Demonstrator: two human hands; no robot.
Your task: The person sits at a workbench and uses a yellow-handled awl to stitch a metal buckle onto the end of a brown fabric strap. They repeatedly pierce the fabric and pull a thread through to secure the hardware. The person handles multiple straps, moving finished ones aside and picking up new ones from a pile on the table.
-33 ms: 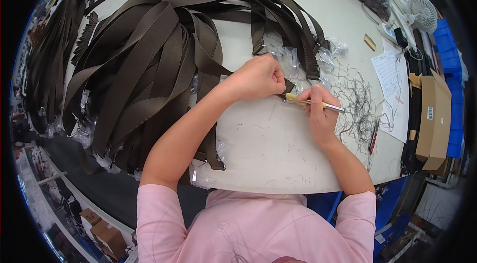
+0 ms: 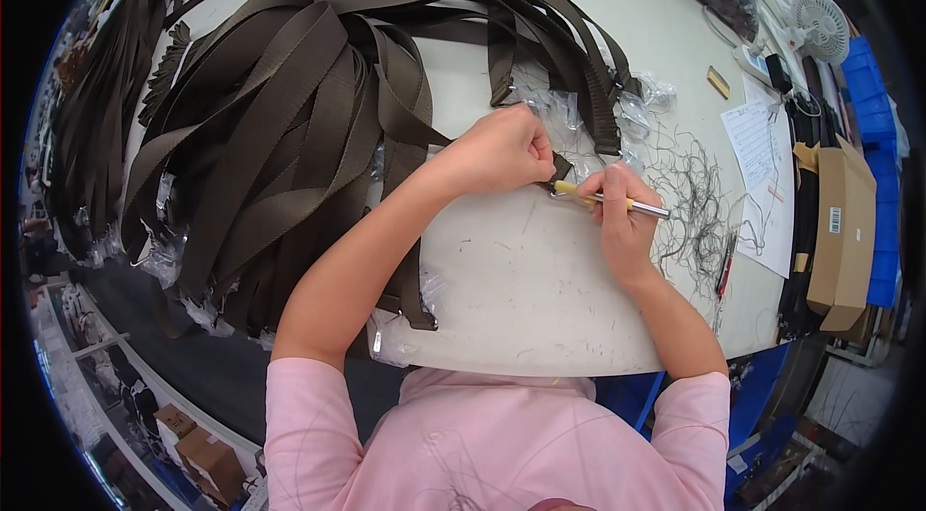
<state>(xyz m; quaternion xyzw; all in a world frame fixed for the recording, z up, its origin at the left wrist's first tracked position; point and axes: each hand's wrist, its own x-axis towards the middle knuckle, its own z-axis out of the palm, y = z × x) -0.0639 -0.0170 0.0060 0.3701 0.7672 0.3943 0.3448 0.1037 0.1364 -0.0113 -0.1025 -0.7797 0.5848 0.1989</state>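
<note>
My left hand [image 2: 500, 152] is closed in a pinch on a dark brown webbing strap, whose end [image 2: 562, 166] sticks out to the right of my fingers. My right hand [image 2: 625, 221] grips a slim pen-like tool [image 2: 648, 209] with a yellow and silver body. Its yellow front part points left, at the strap's end, close to my left fingertips. Whether the tip touches the webbing I cannot tell. A large heap of the same brown straps [image 2: 260, 115] lies to the left and arches over the far side. Clear plastic wrapping [image 2: 555, 108] covers some strap ends.
Loose dark threads [image 2: 694, 193] lie right of my right hand, beside a red slim tool [image 2: 725, 265]. Farther right are paper sheets [image 2: 757, 149], a cardboard box [image 2: 841, 236], blue bins [image 2: 873, 106] and a small white fan [image 2: 820, 24]. A yellowish block [image 2: 718, 82] sits at the far right.
</note>
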